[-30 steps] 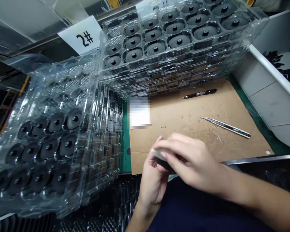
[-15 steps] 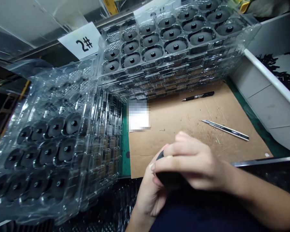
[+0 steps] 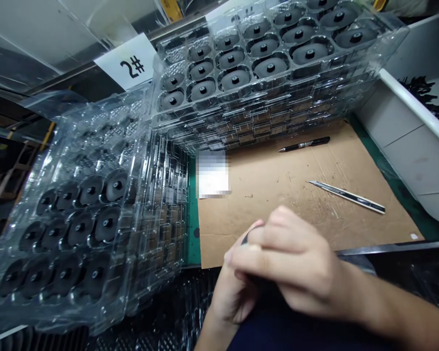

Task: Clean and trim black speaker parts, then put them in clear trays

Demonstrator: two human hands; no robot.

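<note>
My left hand (image 3: 231,292) and my right hand (image 3: 296,251) meet at the near edge of the cardboard sheet (image 3: 256,180). Both are closed around a dark part (image 3: 246,238), of which only a thin curved edge shows between the fingers. My right hand lies over most of it, so its full shape is hidden. Beyond my right hand, a craft knife (image 3: 347,197) with its blade out lies on the cardboard. Farther back lies a black pen (image 3: 304,144).
A stack of clear plastic trays (image 3: 241,114) holding round black knobbed parts (image 3: 271,68) stands at the back. Another tray stack (image 3: 131,273) with similar parts stands left. A white bin (image 3: 417,114) borders the right. A sign (image 3: 128,62) reads "2#".
The view has shifted slightly, so the surroundings sit farther right. My right hand has turned over the dark part, hiding more of it.
</note>
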